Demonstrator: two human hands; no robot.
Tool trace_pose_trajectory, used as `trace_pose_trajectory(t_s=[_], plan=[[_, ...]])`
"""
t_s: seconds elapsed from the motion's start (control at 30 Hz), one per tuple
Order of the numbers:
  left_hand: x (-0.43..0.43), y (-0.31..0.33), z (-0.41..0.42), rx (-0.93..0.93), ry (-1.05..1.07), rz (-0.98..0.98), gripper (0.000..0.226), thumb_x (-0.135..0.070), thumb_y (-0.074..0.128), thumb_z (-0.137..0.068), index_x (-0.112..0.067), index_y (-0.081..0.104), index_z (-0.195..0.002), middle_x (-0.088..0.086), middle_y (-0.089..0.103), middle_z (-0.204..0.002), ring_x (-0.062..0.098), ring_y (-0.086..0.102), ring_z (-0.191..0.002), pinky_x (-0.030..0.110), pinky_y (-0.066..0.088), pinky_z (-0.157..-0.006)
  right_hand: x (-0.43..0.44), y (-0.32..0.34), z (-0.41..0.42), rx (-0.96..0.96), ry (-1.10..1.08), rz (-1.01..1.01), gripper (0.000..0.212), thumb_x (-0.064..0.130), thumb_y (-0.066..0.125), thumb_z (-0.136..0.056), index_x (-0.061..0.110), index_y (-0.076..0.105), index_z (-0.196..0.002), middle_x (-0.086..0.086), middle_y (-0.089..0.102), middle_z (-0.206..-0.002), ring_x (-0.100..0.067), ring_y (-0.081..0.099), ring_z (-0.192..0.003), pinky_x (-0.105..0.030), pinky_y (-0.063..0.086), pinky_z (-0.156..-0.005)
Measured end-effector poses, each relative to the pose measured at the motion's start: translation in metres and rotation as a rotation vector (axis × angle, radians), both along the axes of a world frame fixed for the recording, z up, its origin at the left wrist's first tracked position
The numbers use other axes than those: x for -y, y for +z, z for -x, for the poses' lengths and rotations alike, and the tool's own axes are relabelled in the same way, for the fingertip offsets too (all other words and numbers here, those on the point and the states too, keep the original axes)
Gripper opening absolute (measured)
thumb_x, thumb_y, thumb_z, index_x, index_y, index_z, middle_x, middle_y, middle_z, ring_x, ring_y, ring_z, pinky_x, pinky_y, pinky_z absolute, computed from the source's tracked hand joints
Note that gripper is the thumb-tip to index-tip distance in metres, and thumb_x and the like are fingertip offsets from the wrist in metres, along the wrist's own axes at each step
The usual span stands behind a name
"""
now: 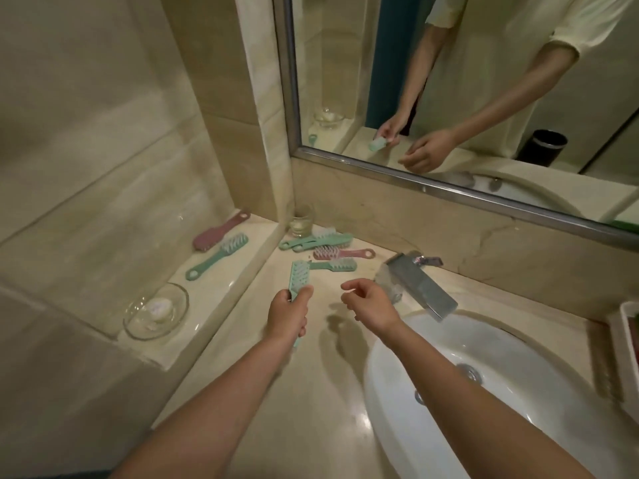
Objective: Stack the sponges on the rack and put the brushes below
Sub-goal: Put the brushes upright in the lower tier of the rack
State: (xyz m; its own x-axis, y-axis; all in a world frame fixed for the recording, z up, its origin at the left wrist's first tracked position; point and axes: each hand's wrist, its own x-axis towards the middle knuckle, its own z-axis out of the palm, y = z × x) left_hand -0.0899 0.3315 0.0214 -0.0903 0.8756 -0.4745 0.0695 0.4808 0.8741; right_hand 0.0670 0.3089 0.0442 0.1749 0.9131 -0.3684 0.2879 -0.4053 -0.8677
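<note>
My left hand (288,314) grips a green brush (299,276) by its handle, bristle head pointing away, above the counter. My right hand (368,304) hovers beside it with fingers loosely curled and nothing in them. On the raised ledge at left lie a pink brush (221,231) and a green brush (218,255). Near the counter's back corner lie two green brushes (316,240) side by side, a pink brush (342,253) and one more green brush (333,265). No sponges are visible. At the right edge a white rack (630,328) is partly cut off.
A glass dish with soap (157,311) sits on the ledge. A glass tumbler (301,221) stands in the corner. The chrome faucet (420,283) overhangs the white sink (484,392). A mirror (466,91) covers the back wall.
</note>
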Motion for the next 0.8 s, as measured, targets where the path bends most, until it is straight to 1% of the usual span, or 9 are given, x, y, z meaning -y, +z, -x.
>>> trace_pose_trajectory(t_s=[0.1, 0.17, 0.23, 0.3, 0.37, 0.43, 0.6, 0.67, 0.8], plan=[[-0.032, -0.005, 0.013, -0.07, -0.017, -0.007, 0.025, -0.038, 0.066, -0.084, -0.016, 0.054, -0.082, 0.001, 0.048, -0.061, 0.014, 0.039, -0.044, 0.021, 0.031, -0.042, -0.039, 0.0, 0.005, 0.031, -0.025, -0.021, 0.023, 0.011, 0.059, -0.089, 0.011, 0.063, -0.112, 0.003, 0.052, -0.073, -0.011, 0.05, -0.063, -0.025, 0.041, -0.063], [-0.05, -0.008, 0.017, -0.116, -0.012, -0.023, 0.025, -0.041, 0.068, -0.076, -0.019, 0.062, -0.086, 0.001, 0.057, -0.066, 0.019, 0.048, -0.052, 0.026, 0.04, -0.051, -0.061, -0.003, 0.007, 0.053, -0.042, -0.03, 0.026, 0.013, 0.061, -0.088, 0.012, 0.063, -0.114, 0.003, 0.056, -0.075, -0.01, 0.052, -0.064, -0.024, 0.043, -0.062], [-0.067, -0.013, 0.02, -0.176, -0.035, -0.055, 0.028, -0.041, 0.066, -0.075, -0.019, 0.066, -0.092, 0.003, 0.068, -0.078, 0.025, 0.059, -0.065, 0.036, 0.05, -0.065, -0.081, -0.007, 0.009, 0.087, -0.041, -0.019, 0.032, 0.015, 0.061, -0.087, 0.012, 0.062, -0.118, 0.001, 0.062, -0.086, -0.015, 0.061, -0.078, -0.029, 0.051, -0.074], [-0.085, -0.018, 0.02, -0.268, -0.093, -0.097, 0.024, -0.04, 0.064, -0.081, -0.021, 0.067, -0.096, 0.003, 0.072, -0.085, 0.025, 0.065, -0.074, 0.037, 0.052, -0.072, -0.1, -0.011, 0.008, 0.153, -0.033, -0.018, 0.037, 0.017, 0.061, -0.085, 0.012, 0.061, -0.122, 0.0, 0.063, -0.102, -0.023, 0.062, -0.102, -0.04, 0.051, -0.092], [-0.103, -0.022, 0.019, -0.384, -0.159, -0.15, 0.022, -0.035, 0.061, -0.086, -0.02, 0.067, -0.101, 0.002, 0.072, -0.09, 0.025, 0.067, -0.081, 0.036, 0.053, -0.075, -0.118, -0.014, 0.003, 0.22, -0.025, -0.011, 0.042, 0.018, 0.06, -0.083, 0.014, 0.059, -0.125, -0.008, 0.061, -0.12, -0.031, 0.056, -0.116, -0.046, 0.048, -0.098], [-0.122, -0.025, 0.015, -0.52, -0.227, -0.226, 0.021, -0.028, 0.058, -0.089, -0.018, 0.066, -0.105, 0.004, 0.072, -0.095, 0.028, 0.066, -0.086, 0.036, 0.054, -0.076, -0.135, -0.018, -0.002, 0.312, -0.015, 0.005, 0.046, 0.02, 0.059, -0.083, 0.019, 0.057, -0.129, -0.012, 0.057, -0.129, -0.033, 0.053, -0.119, -0.046, 0.045, -0.101], [-0.159, -0.035, 0.003, -0.756, -0.439, -0.39, 0.02, -0.024, 0.054, -0.094, -0.019, 0.064, -0.111, 0.004, 0.067, -0.105, 0.03, 0.064, -0.092, 0.038, 0.052, -0.073, -0.169, -0.032, -0.015, 0.503, 0.129, 0.028, 0.053, 0.016, 0.054, -0.086, 0.021, 0.049, -0.138, -0.012, 0.049, -0.138, -0.031, 0.041, -0.13, -0.039, 0.038, -0.105], [-0.168, -0.043, 0.001, -0.805, -0.492, -0.437, 0.026, -0.023, 0.052, -0.094, -0.021, 0.061, -0.119, 0.003, 0.064, -0.114, 0.03, 0.063, -0.096, 0.04, 0.052, -0.075, -0.177, -0.038, -0.016, 0.549, 0.187, 0.061, 0.057, 0.016, 0.053, -0.086, 0.024, 0.045, -0.141, -0.011, 0.047, -0.139, -0.032, 0.039, -0.13, -0.042, 0.039, -0.106], [-0.174, -0.058, -0.001, -0.83, -0.53, -0.44, 0.039, -0.02, 0.05, -0.094, -0.024, 0.053, -0.132, 0.0, 0.059, -0.129, 0.028, 0.062, -0.106, 0.037, 0.051, -0.082, -0.183, -0.051, -0.014, 0.627, 0.266, 0.121, 0.06, 0.015, 0.051, -0.085, 0.027, 0.042, -0.143, -0.008, 0.045, -0.139, -0.031, 0.038, -0.128, -0.048, 0.04, -0.103]])
